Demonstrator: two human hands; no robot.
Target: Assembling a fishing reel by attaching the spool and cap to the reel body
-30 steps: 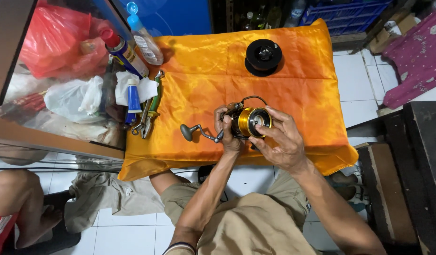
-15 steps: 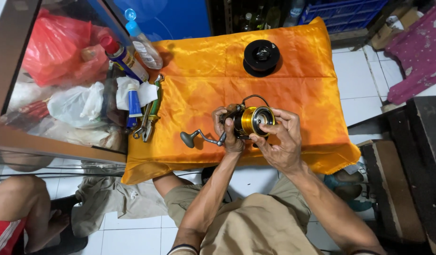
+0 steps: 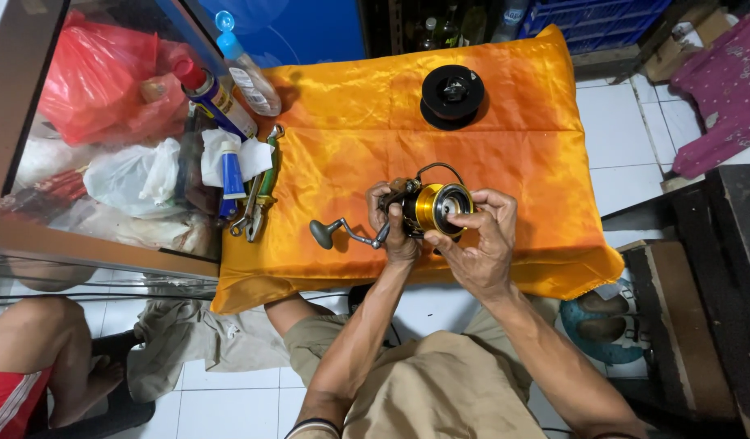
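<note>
The person sits at a low table draped in orange cloth [image 3: 358,106], holding a fishing reel [image 3: 423,210] just above the cloth near its front edge; the left hand [image 3: 393,228] is wrapped tight round the reel's dark body, fingers closed on it, with the crank handle [image 3: 334,233] sticking out to the left; the right hand [image 3: 480,240] cups the gold rotor end, fingertips pinched on its rim, so both hands are clamped on the same reel; I'd judge the work to be in the middle of servicing the front of the reel, since a black spool [image 3: 452,95] lies by itself towards the far edge of the cloth, well apart from the hands; the next move seems to call for a steady hold with the left while the right works finely at the open gold end; along the left edge of the cloth lie pliers [image 3: 261,191] and a small blue tube [image 3: 232,175], with a spray can [image 3: 215,97] and a clear bottle [image 3: 246,69] at the far left corner
</note>
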